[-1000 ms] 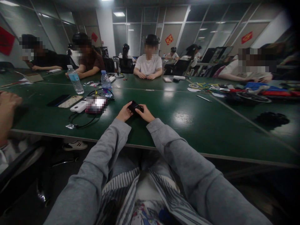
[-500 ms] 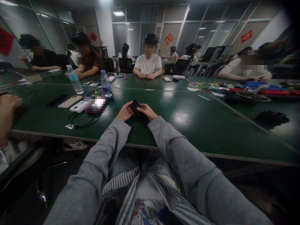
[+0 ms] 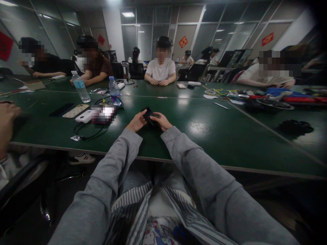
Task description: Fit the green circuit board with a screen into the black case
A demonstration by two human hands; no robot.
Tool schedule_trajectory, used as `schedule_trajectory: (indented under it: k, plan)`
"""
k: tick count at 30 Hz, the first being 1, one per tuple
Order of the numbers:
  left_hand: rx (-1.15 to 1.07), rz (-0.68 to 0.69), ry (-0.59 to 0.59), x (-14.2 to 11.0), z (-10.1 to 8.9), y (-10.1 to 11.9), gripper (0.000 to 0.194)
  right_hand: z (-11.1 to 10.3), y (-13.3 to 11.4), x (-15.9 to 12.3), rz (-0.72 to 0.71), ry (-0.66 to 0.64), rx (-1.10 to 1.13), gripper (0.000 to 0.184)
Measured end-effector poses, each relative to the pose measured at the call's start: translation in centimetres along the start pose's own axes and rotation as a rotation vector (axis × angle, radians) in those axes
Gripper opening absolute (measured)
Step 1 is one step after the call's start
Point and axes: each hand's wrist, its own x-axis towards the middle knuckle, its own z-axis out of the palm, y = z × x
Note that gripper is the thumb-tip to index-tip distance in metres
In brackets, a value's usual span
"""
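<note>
Just above the near part of the green table (image 3: pixel 219 143), both my hands hold a small, dark, boxy object (image 3: pixel 147 113). My left hand (image 3: pixel 137 121) is closed around its left side, with the thumb along the edge. From the other side, my right hand (image 3: pixel 162 121) grips it, thumb on top and fingers curled at the right. The object looks black and tilted; its exact kind is too dark to make out. Its underside is hidden by my fingers.
To the left lie phones (image 3: pixel 75 111), a white power bank (image 3: pixel 84 115), black cables (image 3: pixel 95 132) and two water bottles (image 3: pixel 81 86) (image 3: pixel 114 90). Tangled cables (image 3: pixel 219 93) and a pen (image 3: pixel 221 105) are at right. A person (image 3: pixel 160 68) sits opposite; another person's hand (image 3: pixel 9 114) is at the left edge.
The dark object has turned slightly in my hands and its top face shows at a different tilt. My fingers have shifted a little on it; the arms stay in place.
</note>
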Motion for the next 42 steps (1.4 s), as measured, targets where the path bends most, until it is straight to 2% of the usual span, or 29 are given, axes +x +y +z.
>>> schedule_trajectory:
  k: [5, 8, 15, 19, 24, 28, 31, 34, 37, 42]
  plan:
    - [0.147, 0.083, 0.036, 0.4, 0.1, -1.2, 0.053, -0.4, 0.0, 0.3, -0.009, 0.091, 0.025, 0.054]
    - [0.159, 0.092, 0.072, 0.6, 0.0, -1.6, 0.061, -0.5, -0.1, 0.3, -0.004, 0.110, 0.000, 0.054]
    - [0.139, 0.081, 0.085, 0.8, -0.1, -1.3, 0.059, -0.4, -0.3, 0.1, -0.018, 0.087, 0.018, 0.056]
    - [0.213, 0.131, 0.050, 0.7, -0.2, -1.2, 0.057, -0.6, -0.3, 0.2, -0.050, 0.069, 0.007, 0.059]
    - [0.306, 0.218, 0.016, 0.6, -0.2, -1.3, 0.065, -0.6, -0.4, 0.1, -0.090, 0.054, 0.026, 0.067]
    - [0.286, 0.221, 0.014, 0.6, -0.1, -1.3, 0.063, -0.7, -0.5, 0.0, -0.187, 0.053, -0.041, 0.061]
    - [0.241, 0.188, 0.044, 0.6, 0.0, -1.2, 0.054, -0.9, -0.5, 0.0, -0.272, 0.065, -0.135, 0.054]
    - [0.207, 0.168, 0.063, 0.7, 0.0, -1.2, 0.051, -1.0, -0.4, 0.2, -0.303, 0.050, -0.193, 0.054]
    - [0.207, 0.166, 0.075, 0.7, -0.1, -1.1, 0.056, -0.9, -0.3, 0.3, -0.257, 0.052, -0.139, 0.054]
    - [0.209, 0.163, 0.096, 0.5, 0.1, -0.9, 0.059, -0.6, -0.4, 0.3, -0.080, 0.025, 0.028, 0.062]
